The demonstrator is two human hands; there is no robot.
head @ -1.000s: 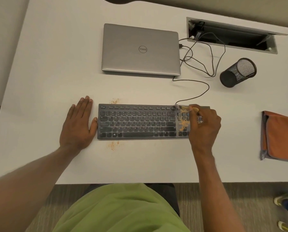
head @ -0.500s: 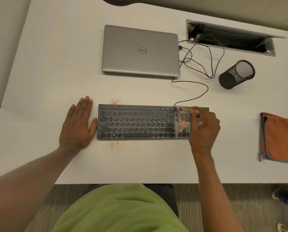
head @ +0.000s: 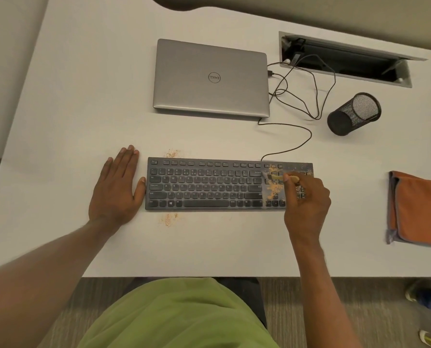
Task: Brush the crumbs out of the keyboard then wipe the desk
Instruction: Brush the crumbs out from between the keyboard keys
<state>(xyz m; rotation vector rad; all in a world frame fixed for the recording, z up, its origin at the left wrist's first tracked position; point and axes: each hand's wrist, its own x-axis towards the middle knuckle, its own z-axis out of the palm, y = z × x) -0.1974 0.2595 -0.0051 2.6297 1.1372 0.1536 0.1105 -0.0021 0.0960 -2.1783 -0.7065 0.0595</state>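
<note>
The wide white counter carries the dark grey flat keyboard near its front edge, with its long axis running left to right. The left hand lies flat on the counter, fingers straight, thumb at the keyboard's left end. The right hand, nearer the mess, hovers over the number-pad end, its grip clenched round a small tan-handled brush that points left. The orange crumbs lie on the keys just left of that grip, below the bristles.

A closed silver laptop lies flat. To its right sits a black mesh pen cup.
</note>
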